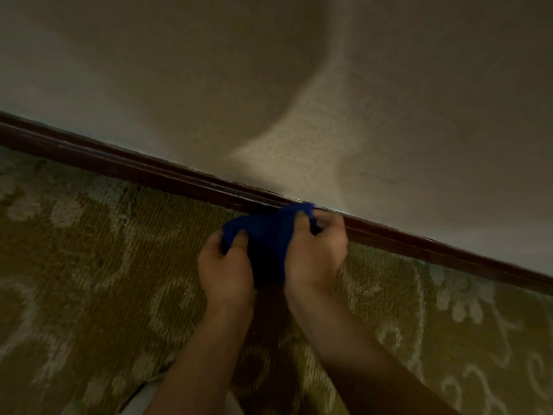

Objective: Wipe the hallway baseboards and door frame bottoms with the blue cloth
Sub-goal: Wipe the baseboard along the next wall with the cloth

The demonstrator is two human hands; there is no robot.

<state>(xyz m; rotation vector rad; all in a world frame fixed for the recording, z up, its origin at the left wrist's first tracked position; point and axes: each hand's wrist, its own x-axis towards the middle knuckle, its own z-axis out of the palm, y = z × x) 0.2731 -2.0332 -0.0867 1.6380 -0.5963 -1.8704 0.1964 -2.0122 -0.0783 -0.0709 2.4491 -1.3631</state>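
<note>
Looking down from head height, the view shows two bare forearms reaching forward toward the bottom of a wall in dim, yellowish light. Both hands hold a blue cloth [266, 235] bunched between them, low over the floor and right at the wall's foot. The left hand [226, 265] has its fingers curled around the cloth's left end, thumb on top. The right hand [314, 250] grips the right end, its fingers folded into the fabric, and its knuckles lie against or just beside the baseboard [149, 172]; the blur makes it hard to say whether they touch. The cloth's upper edge meets the top lip of the baseboard near the right hand.

The baseboard is dark reddish-brown wood with a moulded profile. It runs diagonally across the view, from the upper left down to the right edge. Above it rises a plain beige wall [389, 85] with a fine texture, crossed by a soft rounded shadow and a brighter patch just over the hands. Below it lies a carpet [89, 265] in olive-gold with a pale floral and scroll pattern, woven in visible ribs. A strip of pale fabric [143, 396] shows at the bottom edge beside the left forearm. No writing, label or brand mark can be read anywhere.
</note>
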